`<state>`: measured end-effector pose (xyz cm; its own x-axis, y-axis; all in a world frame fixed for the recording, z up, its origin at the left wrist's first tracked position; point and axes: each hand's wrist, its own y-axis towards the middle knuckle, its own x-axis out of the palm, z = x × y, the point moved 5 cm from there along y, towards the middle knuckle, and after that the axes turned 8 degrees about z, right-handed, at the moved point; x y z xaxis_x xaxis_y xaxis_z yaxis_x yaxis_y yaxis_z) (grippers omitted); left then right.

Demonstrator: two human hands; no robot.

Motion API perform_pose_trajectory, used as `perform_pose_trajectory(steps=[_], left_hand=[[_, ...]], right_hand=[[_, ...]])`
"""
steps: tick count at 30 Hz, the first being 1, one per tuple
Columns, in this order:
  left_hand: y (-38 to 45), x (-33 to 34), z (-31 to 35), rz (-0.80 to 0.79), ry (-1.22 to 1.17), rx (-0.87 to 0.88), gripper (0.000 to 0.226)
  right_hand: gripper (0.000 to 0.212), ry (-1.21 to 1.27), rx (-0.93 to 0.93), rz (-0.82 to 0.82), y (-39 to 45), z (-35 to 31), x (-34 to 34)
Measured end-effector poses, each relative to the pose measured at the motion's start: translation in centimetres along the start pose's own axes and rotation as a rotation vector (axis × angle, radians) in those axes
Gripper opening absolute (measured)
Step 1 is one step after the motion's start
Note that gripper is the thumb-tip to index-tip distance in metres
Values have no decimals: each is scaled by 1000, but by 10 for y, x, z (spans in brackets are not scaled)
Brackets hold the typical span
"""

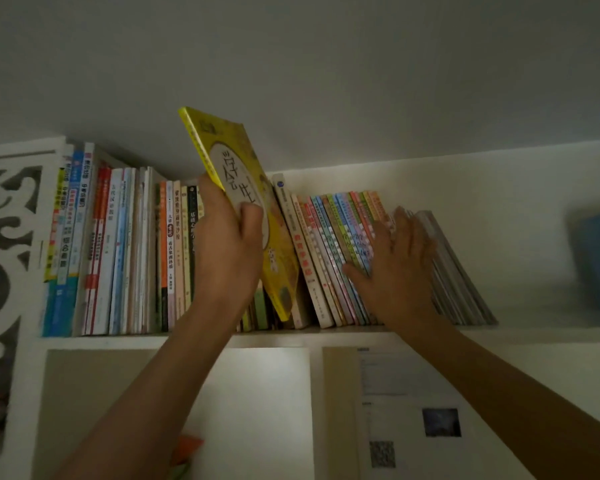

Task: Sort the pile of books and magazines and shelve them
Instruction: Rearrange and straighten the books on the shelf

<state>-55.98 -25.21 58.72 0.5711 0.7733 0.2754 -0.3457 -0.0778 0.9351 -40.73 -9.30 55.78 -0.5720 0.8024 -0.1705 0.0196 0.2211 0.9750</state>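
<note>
Our left hand (227, 237) grips the yellow book (243, 188); our right hand (395, 258), flat-fingered, presses the leaning books (336, 251), looks like.

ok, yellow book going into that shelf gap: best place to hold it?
Hold the yellow book at its lower spine edge, coming from the left front, as the left hand does. It tilts top-left with its bottom corner already in the gap, so that hold keeps the bottom clear. The right hand props the leaning books.
</note>
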Motion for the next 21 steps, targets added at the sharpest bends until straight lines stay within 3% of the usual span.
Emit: perform_pose_trajectory(steps=[4, 10, 16, 21], left_hand=[[-7, -6, 9, -6, -20, 0, 22], [-21, -2, -3, -29, -107, -73, 27], [-17, -3, 4, 46, -121, -35, 26], [-14, 0, 8, 44, -133, -30, 26]], right_hand=[[102, -48, 24, -87, -2, -7, 10], [102, -70, -4, -90, -7, -18, 22], [108, -92, -47, -163, 8, -20, 25], [104, -90, -63, -126, 7, -19, 27]])
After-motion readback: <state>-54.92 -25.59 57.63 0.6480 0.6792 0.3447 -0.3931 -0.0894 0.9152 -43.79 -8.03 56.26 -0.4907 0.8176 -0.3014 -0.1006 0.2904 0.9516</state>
